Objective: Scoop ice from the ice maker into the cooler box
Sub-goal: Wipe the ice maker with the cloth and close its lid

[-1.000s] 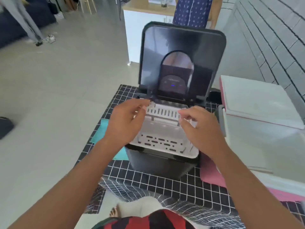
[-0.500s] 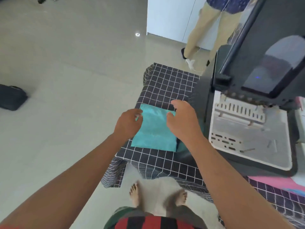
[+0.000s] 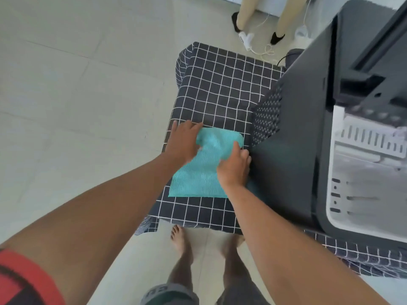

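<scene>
Beside the ice maker point(image 3: 308, 133), both hands are lying on a teal cloth point(image 3: 198, 179).
Left hand point(image 3: 184, 142) is resting flat and open; right hand point(image 3: 234, 166) is pinching the cloth, touching the machine's side.

Single head-worn view, steeply down and close over the checked tablecloth point(image 3: 220, 84), floor point(image 3: 77, 106) beyond.

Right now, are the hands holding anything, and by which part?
Both hands are on the teal cloth: left hand at its far-left corner, right hand on its right edge, fingers bunching it. The cloth lies on the checked tablecloth, not lifted.
</scene>
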`<state>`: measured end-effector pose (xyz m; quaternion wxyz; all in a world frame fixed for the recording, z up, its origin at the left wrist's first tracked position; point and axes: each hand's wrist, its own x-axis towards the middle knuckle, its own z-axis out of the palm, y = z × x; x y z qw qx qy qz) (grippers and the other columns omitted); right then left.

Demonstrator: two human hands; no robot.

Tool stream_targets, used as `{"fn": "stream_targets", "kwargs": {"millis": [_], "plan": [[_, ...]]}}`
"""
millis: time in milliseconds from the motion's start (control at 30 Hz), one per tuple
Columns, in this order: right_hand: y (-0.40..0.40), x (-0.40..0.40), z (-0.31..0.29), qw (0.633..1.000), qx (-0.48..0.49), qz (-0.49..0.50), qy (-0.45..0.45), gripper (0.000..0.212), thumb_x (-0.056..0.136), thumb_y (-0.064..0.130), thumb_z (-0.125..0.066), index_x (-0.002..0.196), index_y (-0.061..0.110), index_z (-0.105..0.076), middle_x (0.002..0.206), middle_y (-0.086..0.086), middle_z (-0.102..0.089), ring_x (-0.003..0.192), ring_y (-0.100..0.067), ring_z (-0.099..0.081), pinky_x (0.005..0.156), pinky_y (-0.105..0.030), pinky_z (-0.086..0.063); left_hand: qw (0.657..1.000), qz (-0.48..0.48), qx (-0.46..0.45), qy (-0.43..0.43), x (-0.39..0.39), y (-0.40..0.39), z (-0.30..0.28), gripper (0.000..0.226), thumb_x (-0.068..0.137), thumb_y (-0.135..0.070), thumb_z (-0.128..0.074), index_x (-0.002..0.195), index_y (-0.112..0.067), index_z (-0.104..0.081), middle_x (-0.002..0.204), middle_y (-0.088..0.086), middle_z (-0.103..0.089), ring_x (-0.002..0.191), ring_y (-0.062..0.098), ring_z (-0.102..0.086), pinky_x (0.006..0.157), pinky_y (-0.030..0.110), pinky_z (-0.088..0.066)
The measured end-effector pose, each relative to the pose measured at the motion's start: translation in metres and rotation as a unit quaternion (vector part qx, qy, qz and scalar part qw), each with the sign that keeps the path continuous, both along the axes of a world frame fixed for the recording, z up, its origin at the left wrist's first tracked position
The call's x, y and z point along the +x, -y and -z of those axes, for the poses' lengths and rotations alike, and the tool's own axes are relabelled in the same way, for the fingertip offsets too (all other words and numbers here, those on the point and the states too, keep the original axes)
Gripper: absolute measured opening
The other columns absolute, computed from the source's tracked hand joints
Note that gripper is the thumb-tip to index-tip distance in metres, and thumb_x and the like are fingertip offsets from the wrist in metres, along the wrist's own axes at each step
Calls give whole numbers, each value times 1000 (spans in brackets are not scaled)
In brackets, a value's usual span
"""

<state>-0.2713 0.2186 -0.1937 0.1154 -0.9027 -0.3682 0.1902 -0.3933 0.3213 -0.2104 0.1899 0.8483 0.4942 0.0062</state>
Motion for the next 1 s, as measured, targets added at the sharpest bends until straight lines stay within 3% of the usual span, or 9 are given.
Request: {"fn": "stream_targets", "kwargs": {"millis": [133, 300, 400, 500, 600, 700, 800, 900, 1000], "plan": [[-3, -4, -18, 993, 79, 42, -73, 49, 81, -3, -47, 127, 15, -54, 111, -9, -50, 101, -29, -53, 85, -33, -46, 994, -69, -26, 80, -7, 16, -5, 31, 88, -13, -63, 119, -17, -68, 103, 7, -54, 95, 27, -54, 84, 36, -44], [29, -17, -102, 976, 193, -1, -103, 36, 88, 7, -59, 124, 11, -62, 100, 0, -53, 91, -13, -54, 78, -8, -31, 956, -143, -140, 215, -39, 38, -63, 3, 85, -17, -67, 83, -14, -66, 82, 0, -47, 72, 28, -50, 67, 37, -42], [66, -20, -168, 958, 272, -73, -61, 28, 86, 13, -65, 114, 13, -69, 86, 4, -53, 72, -1, -47, 73, -4, -33, 914, -153, -203, 316, -54, 56, -120, 10, 86, -31, -68, 92, -23, -64, 82, -8, -61, 66, 8, -55, 60, 26, -42], [99, -3, -222, 942, 319, -104, 5, 21, 85, 21, -65, 106, 22, -71, 80, 9, -52, 75, 3, -50, 71, -3, -35, 874, -104, -234, 413, -45, 73, -178, 11, 80, -39, -66, 88, -31, -67, 78, -14, -64, 70, 6, -57, 67, 28, -44], [119, 31, -248, 937, 334, -82, 53, 20, 84, 19, -67, 103, 21, -72, 82, 7, -57, 74, -1, -50, 71, -4, -37, 863, -84, -199, 457, -5, 82, -213, 6, 79, -36, -71, 84, -35, -67, 84, -16, -67, 80, 8, -62, 74, 31, -49], [133, 58, -241, 955, 275, -86, 65, 20, 85, 22, -68, 104, 16, -73, 86, 5, -59, 82, -7, -52, 80, -15, -40, 908, -95, -24, 408, 45, 94, -226, 16, 82, -26, -72, 95, -34, -67, 102, -14, -62, 106, 7, -57, 95, 38, -44], [147, 71, -223, 961, 256, -90, 45, 24, 87, 30, -66, 107, 19, -73, 92, 7, -57, 97, -15, -52, 85, -20, -35, 917, 16, 111, 382, 71, 120, -216, 28, 89, -17, -65, 118, -17, -66, 132, 5, -54, 140, 25, -37, 118, 53, -16], [162, 80, -213, 955, 252, -147, 47, 25, 91, 32, -61, 112, 23, -71, 111, 7, -59, 108, -14, -47, 94, -32, -41, 881, 185, 29, 434, 72, 145, -192, 30, 96, -16, -56, 124, -9, -65, 147, 3, -48, 147, 17, -27, 121, 48, -15], [180, 96, -206, 953, 204, -195, 111, 34, 95, 37, -48, 119, 22, -67, 127, 6, -57, 120, -18, -44, 105, -37, -34, 862, 221, -34, 456, 74, 141, -181, 34, 95, -27, -60, 125, -10, -61, 152, -1, -41, 149, 15, -20, 121, 40, -18]]}}
